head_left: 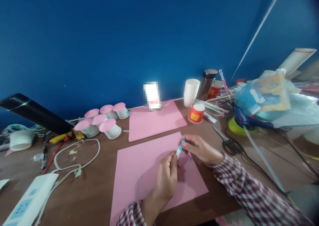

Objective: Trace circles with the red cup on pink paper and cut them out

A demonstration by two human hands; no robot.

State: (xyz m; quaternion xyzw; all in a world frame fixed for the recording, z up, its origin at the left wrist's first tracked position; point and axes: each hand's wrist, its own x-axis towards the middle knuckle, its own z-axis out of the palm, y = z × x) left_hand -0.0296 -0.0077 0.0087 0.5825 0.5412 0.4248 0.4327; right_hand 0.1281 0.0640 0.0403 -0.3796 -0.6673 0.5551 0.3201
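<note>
Small white-and-blue stick (pixel 179 149), glue-stick-like, held up just above the near pink sheet (pixel 139 176), roughly over its upper right part. Both hands on it. Left hand (pixel 166 177) closed round the lower end, grip pressed together on the stick's body. Right hand (pixel 199 148) pinching the blue upper end between fingertips; whether that end is a cap cannot be told. Both wrists in red-and-white checked sleeves.

Near pink sheet lies flat on the brown tabletop (pixel 94 189), slightly skewed. Second pink sheet (pixel 154 119) lies flat behind it, apart from it by a narrow strip of wood.

Left of the far sheet: cluster of upturned white cups with pink discs (pixel 103 121) on top, standing close together. Further left, white cable (pixel 74 159) looped on the wood, running toward a white power strip (pixel 31 199) at the near left edge.

Right of the far sheet: red paper cup (pixel 196 113), a tall white cup (pixel 191 92) behind it. Black-handled scissors (pixel 228 142) lie near the right hand. Blue glue gun (pixel 245 119) beyond them, among bags and clutter.
</note>
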